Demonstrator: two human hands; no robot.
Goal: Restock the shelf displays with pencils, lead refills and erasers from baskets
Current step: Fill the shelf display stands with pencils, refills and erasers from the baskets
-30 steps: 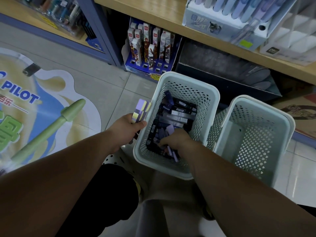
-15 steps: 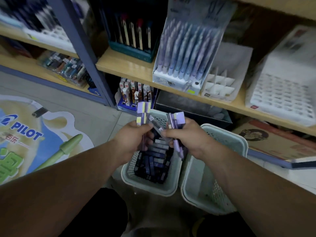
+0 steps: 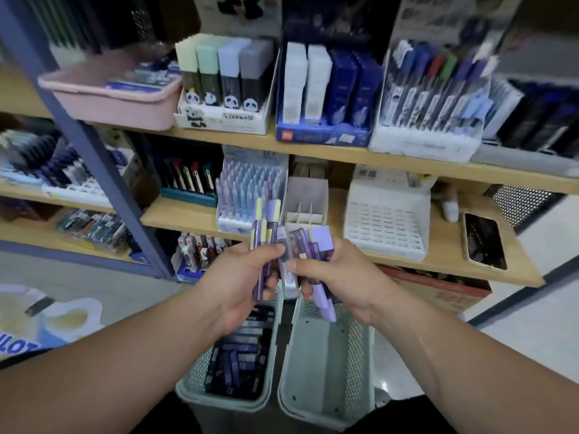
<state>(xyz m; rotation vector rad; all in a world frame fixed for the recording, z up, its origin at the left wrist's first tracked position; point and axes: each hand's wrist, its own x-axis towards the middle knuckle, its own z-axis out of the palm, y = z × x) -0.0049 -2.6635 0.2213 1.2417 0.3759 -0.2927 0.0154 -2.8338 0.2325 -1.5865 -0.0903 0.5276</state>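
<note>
My left hand is curled round a bundle of purple-and-yellow pencil packs. The thumb lies across their fronts and the card tops stand up out of my grip. My right hand holds a second bundle, the lilac packs, with its fingers wrapped tight; one lilac barrel hangs down below the palm. Between the two bundles sits a clear-fronted pack, touched by fingertips from both sides - I cannot tell which hand carries it. The hands meet in the middle of the frame, almost knuckle to knuckle.

Straight below them, at lower centre, two pale perforated baskets stand side by side on the floor. The left basket holds a heap of dark packs; the right basket shows its bare pale bottom.

Behind my hands runs the middle shelf. On it, just above the packs I hold, stands a display of lilac pens. Beside it to the right is a white divided box, and further right a white slotted tray. A phone lies flat near the shelf's right end.

On the board above, across the top of the frame, stand a pink tub at upper left, a panda box with pastel-topped cases and a blue display - all somewhat blurred. At lower left a printed floor sticker shows past my forearm.
</note>
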